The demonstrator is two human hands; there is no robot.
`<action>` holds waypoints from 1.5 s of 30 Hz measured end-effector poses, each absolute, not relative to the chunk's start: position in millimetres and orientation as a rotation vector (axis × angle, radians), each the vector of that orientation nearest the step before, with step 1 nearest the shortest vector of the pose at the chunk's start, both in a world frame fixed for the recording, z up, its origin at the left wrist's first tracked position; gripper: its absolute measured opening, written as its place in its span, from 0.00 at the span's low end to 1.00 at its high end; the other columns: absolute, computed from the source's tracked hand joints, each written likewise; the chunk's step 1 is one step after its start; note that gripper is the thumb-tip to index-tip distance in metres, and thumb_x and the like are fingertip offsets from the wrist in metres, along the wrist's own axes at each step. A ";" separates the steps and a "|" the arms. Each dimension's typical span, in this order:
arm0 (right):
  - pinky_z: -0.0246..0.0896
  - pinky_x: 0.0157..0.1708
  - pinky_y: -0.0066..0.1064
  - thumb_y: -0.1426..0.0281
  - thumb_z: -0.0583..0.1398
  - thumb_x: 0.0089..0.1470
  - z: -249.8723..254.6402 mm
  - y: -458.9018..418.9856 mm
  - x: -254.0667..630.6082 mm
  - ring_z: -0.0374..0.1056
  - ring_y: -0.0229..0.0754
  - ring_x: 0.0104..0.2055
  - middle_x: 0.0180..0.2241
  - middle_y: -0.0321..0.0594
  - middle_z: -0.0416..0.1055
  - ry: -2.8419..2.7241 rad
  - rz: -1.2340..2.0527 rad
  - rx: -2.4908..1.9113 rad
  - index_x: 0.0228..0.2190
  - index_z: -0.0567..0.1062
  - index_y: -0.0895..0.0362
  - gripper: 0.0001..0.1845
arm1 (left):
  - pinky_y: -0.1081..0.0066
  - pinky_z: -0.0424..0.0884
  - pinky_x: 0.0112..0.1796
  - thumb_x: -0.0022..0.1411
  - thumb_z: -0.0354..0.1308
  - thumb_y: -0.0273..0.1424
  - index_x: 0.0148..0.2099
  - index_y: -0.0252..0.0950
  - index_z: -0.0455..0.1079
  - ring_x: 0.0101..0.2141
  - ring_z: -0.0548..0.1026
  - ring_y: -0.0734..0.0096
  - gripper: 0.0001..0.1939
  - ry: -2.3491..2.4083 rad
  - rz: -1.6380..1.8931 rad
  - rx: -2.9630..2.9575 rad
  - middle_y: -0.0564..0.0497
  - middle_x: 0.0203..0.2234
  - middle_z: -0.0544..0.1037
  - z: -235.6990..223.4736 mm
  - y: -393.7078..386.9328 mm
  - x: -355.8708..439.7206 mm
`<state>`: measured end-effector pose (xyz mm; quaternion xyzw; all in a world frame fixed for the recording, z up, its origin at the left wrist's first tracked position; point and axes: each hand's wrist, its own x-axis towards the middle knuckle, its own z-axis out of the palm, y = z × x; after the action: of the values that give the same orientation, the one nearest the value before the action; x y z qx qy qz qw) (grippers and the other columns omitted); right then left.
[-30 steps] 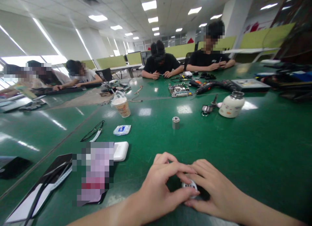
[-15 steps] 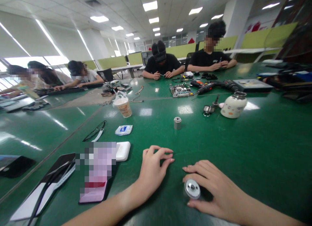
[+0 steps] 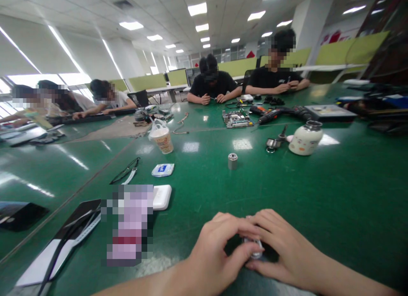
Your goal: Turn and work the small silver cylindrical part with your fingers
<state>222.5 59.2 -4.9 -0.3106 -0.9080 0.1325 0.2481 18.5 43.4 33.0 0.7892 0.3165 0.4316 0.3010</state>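
Both of my hands meet at the near edge of the green table [image 3: 334,189]. My left hand [image 3: 216,253] and my right hand [image 3: 283,249] are curled around a small round silver metal part [image 3: 254,247], fingers pinching it from both sides. Most of the part is hidden by my fingers. A small metal cylinder [image 3: 232,160] stands upright on the table farther ahead, apart from my hands.
A white case [image 3: 162,197], a phone [image 3: 129,226], a blue-white packet [image 3: 162,170], glasses [image 3: 125,171] and a paper cup [image 3: 162,139] lie to the left. A white jar [image 3: 304,138], a circuit board [image 3: 236,118] and a drill [image 3: 274,113] lie farther off. Several people sit around the table.
My left hand, which had come off the part and rested on the table half a second ago, has moved back right and closed on the metal part with my right hand.
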 end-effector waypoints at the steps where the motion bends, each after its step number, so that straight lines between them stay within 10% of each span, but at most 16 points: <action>1: 0.63 0.44 0.41 0.62 0.64 0.53 -5.3 58.9 222.5 0.67 0.48 0.45 0.44 0.45 0.73 -2.467 0.360 -0.852 0.46 0.72 0.54 0.19 | 0.73 0.71 0.39 0.58 0.64 0.21 0.41 0.36 0.74 0.35 0.78 0.70 0.08 0.832 1.145 2.098 0.51 0.33 0.82 32.3 42.9 19.1; 27: 0.60 0.44 0.41 0.66 0.65 0.53 -4.1 59.6 221.2 0.65 0.48 0.44 0.45 0.45 0.72 -2.463 0.400 -0.825 0.48 0.70 0.55 0.21 | 0.71 0.69 0.45 0.59 0.56 0.16 0.50 0.37 0.68 0.43 0.76 0.69 0.18 0.785 1.037 2.274 0.49 0.41 0.79 43.9 41.9 13.5; 45: 0.60 0.42 0.40 0.68 0.66 0.51 -5.2 59.2 223.8 0.64 0.49 0.43 0.44 0.44 0.71 -2.485 0.441 -0.856 0.46 0.70 0.56 0.20 | 0.64 0.65 0.44 0.50 0.72 0.27 0.50 0.39 0.69 0.43 0.72 0.62 0.26 0.904 1.054 2.220 0.50 0.40 0.79 39.9 47.9 15.0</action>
<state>223.8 59.2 -5.2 -0.3121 -0.9060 0.1610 0.2362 15.0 47.9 39.9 0.8190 0.3336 0.3888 0.2584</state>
